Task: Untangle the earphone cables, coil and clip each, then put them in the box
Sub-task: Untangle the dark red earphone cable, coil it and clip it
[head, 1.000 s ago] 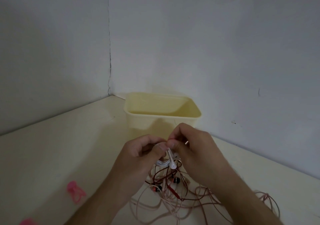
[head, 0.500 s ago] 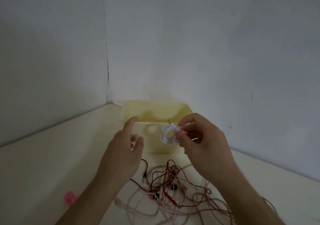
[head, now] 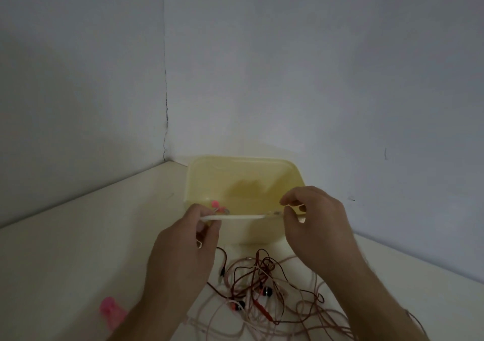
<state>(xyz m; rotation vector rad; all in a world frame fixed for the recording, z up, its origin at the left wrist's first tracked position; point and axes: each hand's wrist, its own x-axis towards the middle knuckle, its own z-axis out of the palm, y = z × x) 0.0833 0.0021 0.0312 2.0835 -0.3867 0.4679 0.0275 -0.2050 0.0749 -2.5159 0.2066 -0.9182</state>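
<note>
The pale yellow box [head: 243,183] stands in the wall corner. Inside it, at the front left corner, lies the coiled white earphone [head: 223,211] with a pink clip [head: 215,204] on it. My left hand [head: 188,241] grips the box's front rim beside that coil, finger above and thumb below. My right hand [head: 317,222] hovers at the front right rim, thumb and forefinger slightly apart with nothing between them. A tangle of red and pink earphone cables [head: 262,288] lies on the table between my forearms.
Another pink clip [head: 111,312] lies on the cream table [head: 78,249] at the lower left. Grey walls meet in a corner just behind the box. Loose pink cable loops spread toward the lower right.
The clipped white coil has left my right hand and now lies in the box. My left hand has moved onto the box's front rim. My right hand's fingers have come apart.
</note>
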